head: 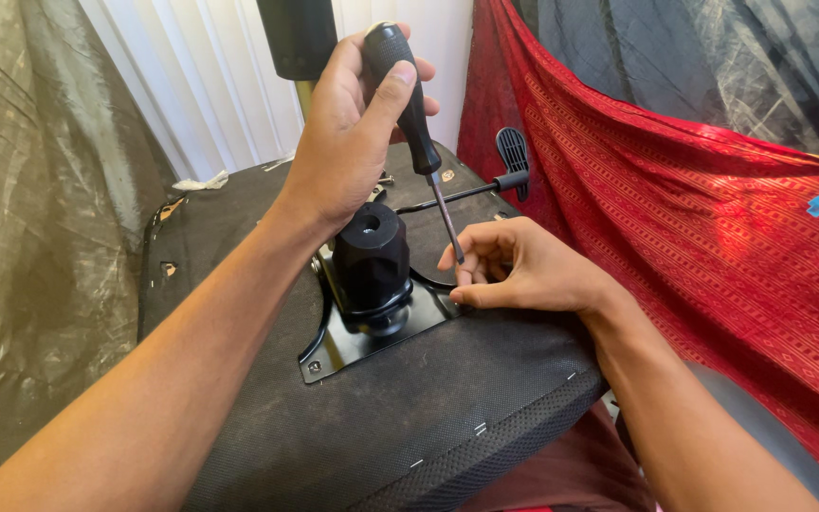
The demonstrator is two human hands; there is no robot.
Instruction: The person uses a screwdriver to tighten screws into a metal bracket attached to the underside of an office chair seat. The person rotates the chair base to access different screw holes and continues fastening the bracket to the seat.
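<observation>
Left hand [348,142] is wrapped tight around the black handle of a screwdriver [414,123], thumb pressed on the top of the grip, holding the tool tilted so its shaft runs down and to the right of the black hub [372,254] that rises from the metal plate [348,346]. Right hand [514,270] lies just right of that hub, its fingertips pinched together around the tip of the shaft, and seems to steady it over a fixing point on the plate; whether a small screw sits between those fingers cannot be told, since they cover the spot. The plate is fastened flat on the dark fabric underside of an upturned chair seat [428,417], and one screw head [314,365] shows at its near left corner, left of and below the hub. A thin lever [471,192] with a black paddle end sticks out behind the hub, toward the red cloth [694,228]. Judging from this, the step in hand is seating the tip on a screw at the right side of the plate. The next move calls for the tip to sit squarely in the screw head, the shaft brought closer to upright, firm downward pressure from the gripping hand, and the guiding fingers kept free of the blade as it turns.
</observation>
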